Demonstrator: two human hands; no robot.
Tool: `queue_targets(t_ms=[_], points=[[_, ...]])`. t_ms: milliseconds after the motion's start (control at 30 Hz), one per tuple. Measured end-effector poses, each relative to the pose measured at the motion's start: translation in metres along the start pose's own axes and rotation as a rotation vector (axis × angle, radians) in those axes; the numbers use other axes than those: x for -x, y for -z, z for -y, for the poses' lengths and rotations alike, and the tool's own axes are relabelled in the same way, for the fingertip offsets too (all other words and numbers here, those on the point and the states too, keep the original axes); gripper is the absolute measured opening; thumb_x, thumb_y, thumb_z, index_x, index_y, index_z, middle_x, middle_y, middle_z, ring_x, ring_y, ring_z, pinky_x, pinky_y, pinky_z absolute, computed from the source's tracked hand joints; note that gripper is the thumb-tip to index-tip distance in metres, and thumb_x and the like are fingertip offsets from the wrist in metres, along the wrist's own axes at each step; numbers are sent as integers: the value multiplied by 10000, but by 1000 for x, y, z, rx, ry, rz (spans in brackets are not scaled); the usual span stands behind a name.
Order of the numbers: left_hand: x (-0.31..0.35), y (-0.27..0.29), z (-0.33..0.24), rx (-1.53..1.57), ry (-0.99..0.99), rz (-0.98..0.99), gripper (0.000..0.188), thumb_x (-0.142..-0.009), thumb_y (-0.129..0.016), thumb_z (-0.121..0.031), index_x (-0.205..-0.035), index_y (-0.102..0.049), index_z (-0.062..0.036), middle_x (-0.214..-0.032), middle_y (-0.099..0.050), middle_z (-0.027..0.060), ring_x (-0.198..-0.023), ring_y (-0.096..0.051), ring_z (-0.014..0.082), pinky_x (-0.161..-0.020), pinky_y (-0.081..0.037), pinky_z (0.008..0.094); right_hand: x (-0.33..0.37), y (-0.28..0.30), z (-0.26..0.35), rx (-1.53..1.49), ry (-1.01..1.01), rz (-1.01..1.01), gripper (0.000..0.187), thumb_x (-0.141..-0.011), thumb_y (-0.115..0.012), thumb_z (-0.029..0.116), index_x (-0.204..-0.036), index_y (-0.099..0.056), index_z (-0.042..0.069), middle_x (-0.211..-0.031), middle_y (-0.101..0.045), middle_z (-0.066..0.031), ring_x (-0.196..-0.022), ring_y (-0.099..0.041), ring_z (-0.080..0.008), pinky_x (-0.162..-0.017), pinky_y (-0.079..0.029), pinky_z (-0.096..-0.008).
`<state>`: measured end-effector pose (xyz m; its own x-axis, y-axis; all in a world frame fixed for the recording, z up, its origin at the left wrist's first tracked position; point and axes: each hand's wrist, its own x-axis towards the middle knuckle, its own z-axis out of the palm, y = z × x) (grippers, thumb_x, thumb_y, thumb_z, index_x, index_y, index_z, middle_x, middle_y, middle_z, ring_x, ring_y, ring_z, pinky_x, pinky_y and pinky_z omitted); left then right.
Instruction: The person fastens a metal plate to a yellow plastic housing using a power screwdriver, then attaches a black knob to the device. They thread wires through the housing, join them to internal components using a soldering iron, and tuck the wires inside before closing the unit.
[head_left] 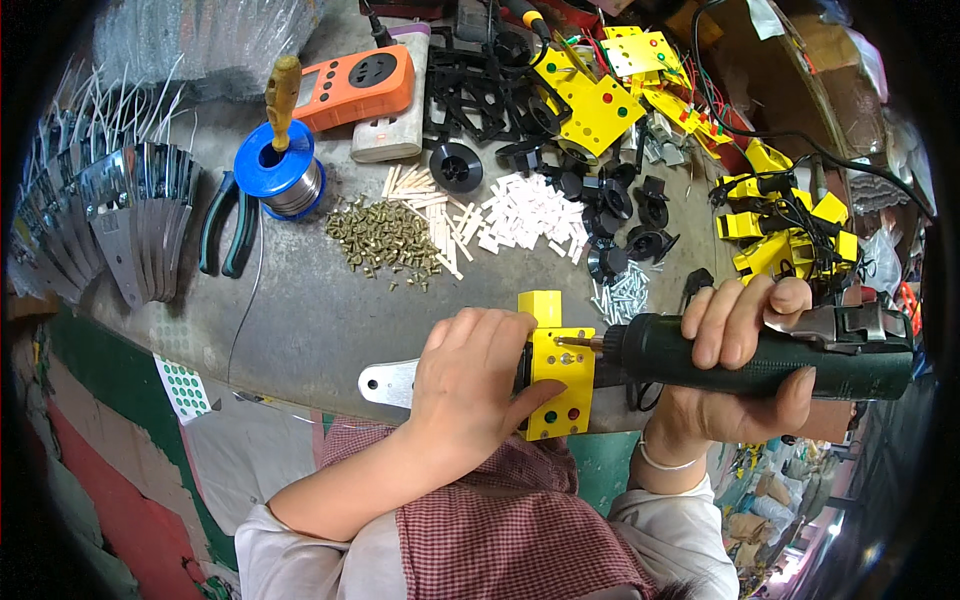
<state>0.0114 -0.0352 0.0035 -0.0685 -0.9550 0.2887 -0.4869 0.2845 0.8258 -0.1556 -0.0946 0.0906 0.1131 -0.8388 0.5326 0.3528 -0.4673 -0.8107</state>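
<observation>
My left hand is wrapped round a small device with a yellow plate and a silver metal blade at its left end. The plate carries a red and a green round part near its lower edge. My right hand grips a dark green electric screwdriver, held level. Its bit points left and its tip meets the upper part of the yellow plate, at or beside a screw; I cannot tell if it is seated. Part of the device is hidden under my left fingers.
Behind lie brass screws, white blocks, silver screws and black knobs. Further left are a blue solder spool, pliers and stacked metal blades. Yellow housings with cords sit right, an orange meter at the back.
</observation>
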Motion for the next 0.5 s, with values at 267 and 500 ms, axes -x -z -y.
queue_targets(t_ms=[267,500], points=[[1,-5,4,20,18,62,503,-696,-823,-240,-1092,-576,-51,-963,-600,101,-900,-563,324,-782,-412,414,0,-9,-3,79,-45,37,582,-823,-686,497,-1102,-475,32,-706,-530,-48,-586,-542,-175,-615,-469,-329],[1,-6,4,-16,-35,76,471,-720,-793,-245,-1113,-597,-74,-949,-576,67,-866,-555,281,-759,-406,408,-11,-17,0,107,-134,175,594,-784,-742,502,-1058,-477,46,-697,-531,-48,-578,-543,-181,-589,-464,-328]])
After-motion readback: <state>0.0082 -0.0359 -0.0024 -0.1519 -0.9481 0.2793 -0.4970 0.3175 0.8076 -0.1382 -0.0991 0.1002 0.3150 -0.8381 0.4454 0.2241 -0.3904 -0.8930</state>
